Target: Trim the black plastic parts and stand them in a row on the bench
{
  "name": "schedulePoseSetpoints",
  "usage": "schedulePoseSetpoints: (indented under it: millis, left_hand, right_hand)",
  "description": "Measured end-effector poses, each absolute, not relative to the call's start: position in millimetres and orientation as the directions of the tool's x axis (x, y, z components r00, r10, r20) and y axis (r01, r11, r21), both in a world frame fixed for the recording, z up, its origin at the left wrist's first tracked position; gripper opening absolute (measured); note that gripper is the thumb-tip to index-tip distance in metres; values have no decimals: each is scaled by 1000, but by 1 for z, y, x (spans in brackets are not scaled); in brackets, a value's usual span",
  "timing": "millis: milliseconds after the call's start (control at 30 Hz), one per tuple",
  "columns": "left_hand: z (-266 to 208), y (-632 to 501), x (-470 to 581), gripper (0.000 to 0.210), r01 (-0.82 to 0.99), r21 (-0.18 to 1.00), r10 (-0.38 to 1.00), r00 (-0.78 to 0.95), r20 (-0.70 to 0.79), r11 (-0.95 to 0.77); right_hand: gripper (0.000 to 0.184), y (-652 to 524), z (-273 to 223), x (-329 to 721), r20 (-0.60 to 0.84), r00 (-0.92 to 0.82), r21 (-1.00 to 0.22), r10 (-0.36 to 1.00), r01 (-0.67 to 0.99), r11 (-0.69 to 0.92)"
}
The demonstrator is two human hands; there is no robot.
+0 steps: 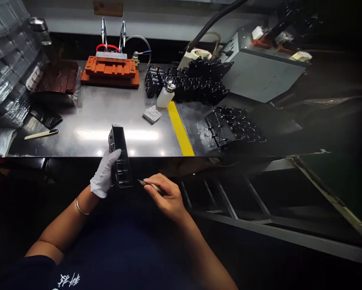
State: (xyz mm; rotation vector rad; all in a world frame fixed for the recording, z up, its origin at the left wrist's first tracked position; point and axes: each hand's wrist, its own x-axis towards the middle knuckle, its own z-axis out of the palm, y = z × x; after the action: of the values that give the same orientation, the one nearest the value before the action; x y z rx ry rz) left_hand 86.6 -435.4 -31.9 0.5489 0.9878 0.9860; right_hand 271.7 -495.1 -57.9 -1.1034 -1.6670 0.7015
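Note:
In a white glove, my left hand is closed around a black molded plastic part with ribbed compartments, held upright at the table's front edge. My bare right hand pinches a small craft knife. The knife's pointed blade is directed left toward the lower end of the part, with a small gap between them. My palm and fingers hide most of the handle.
The metal table carries an orange fixture, a white dispenser bottle, folded white tissue and a cream-handled tool. Several black parts lie at the right, beside a grey box. Clear trays are stacked left.

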Motion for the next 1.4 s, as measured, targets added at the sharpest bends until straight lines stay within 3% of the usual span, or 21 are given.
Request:
schedulePoseSetpoints:
  millis: [100,333,533,667,767,1033,1200,1300,1400]
  left_hand:
    - [-35,-430,87,37,-417,766,871,187,-454,489]
    - [-30,-433,86,36,-309,874,921,231,-313,374]
    - [-29,-443,86,48,-201,898,878,374,-299,392]
    - [-29,-452,81,59,-144,883,799,509,-321,446]
    - [-30,-457,70,64,-86,839,710,584,-394,537]
    - [-29,-453,51,38,-62,749,529,747,-403,660]
    - [-28,-448,47,32,107,747,420,770,-480,657]
    - [-33,-448,44,41,161,635,262,814,-519,756]
    - [-40,-451,45,52,174,469,107,851,-515,866]
  right_hand:
    - [17,-499,-52,271,416,-220,-834,882,294,467]
    - [16,-488,-51,273,405,-315,-821,858,288,493]
    - [13,-461,-55,279,465,-174,-800,868,337,496]
    - [10,-441,-55,294,500,-34,-760,865,461,458]
    - [10,-440,-50,307,511,2,-740,859,509,439]
    - [14,-453,-27,326,352,-398,-713,847,473,518]
    - [15,-444,-8,333,244,-588,-636,771,504,585]
    - [15,-440,-9,331,253,-609,-618,752,497,610]
    - [15,-441,-26,322,350,-488,-688,799,445,573]
